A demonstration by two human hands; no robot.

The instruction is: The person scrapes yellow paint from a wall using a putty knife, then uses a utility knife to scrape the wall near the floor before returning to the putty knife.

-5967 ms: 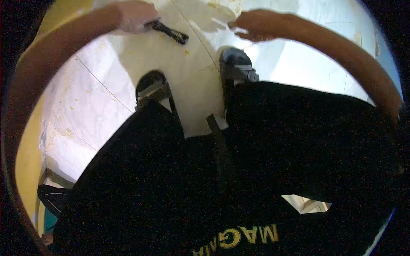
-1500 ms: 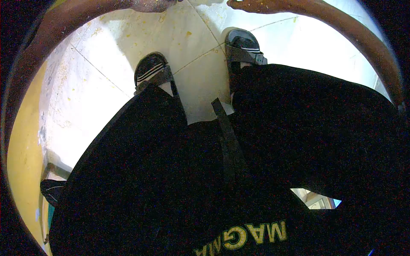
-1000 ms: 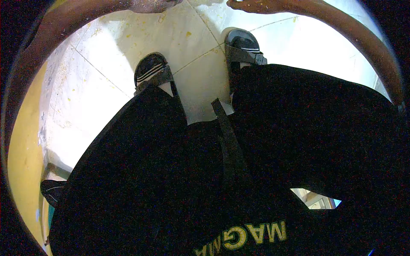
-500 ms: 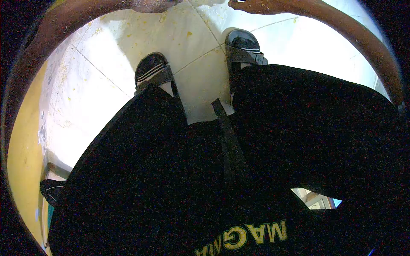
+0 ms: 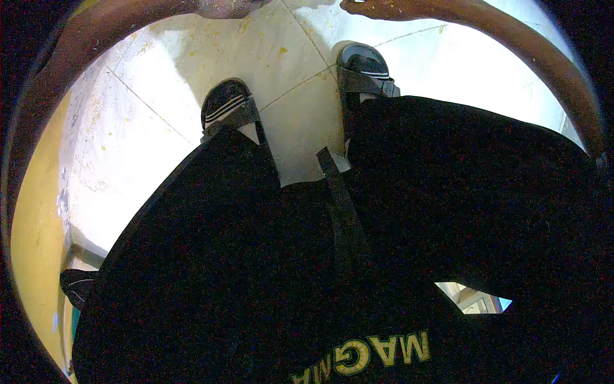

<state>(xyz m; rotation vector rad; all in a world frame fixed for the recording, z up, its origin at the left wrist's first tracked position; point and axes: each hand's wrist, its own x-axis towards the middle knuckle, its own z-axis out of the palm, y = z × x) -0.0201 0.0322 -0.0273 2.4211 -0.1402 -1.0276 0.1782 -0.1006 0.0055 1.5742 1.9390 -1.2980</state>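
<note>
Hands sit at the very top edge of the head view, both cropped by the frame.

Black garment (image 5: 358,256) with yellow printed lettering fills the lower and middle field; it is the largest item and hides most of the legs. White glazed floor tiles (image 5: 160,128), speckled with small yellow crumbs and crossed by thin grout lines, occupy the upper left and centre. A yellow wall surface (image 5: 32,230) borders the tiles on the left.

Two black slide sandals with white stripes stand on the tiles: the left sandal (image 5: 225,105) and the right sandal (image 5: 363,67), set apart, with a grout joint running between them.

Left hand (image 5: 227,8) lies above the left sandal, close to the floor; only its lower edge shows, so finger spread and any held object cannot be determined. Right hand (image 5: 377,8) lies above the right sandal, fingers extended toward the centre, dotted with yellow crumbs; whether it holds anything cannot be determined.
</note>
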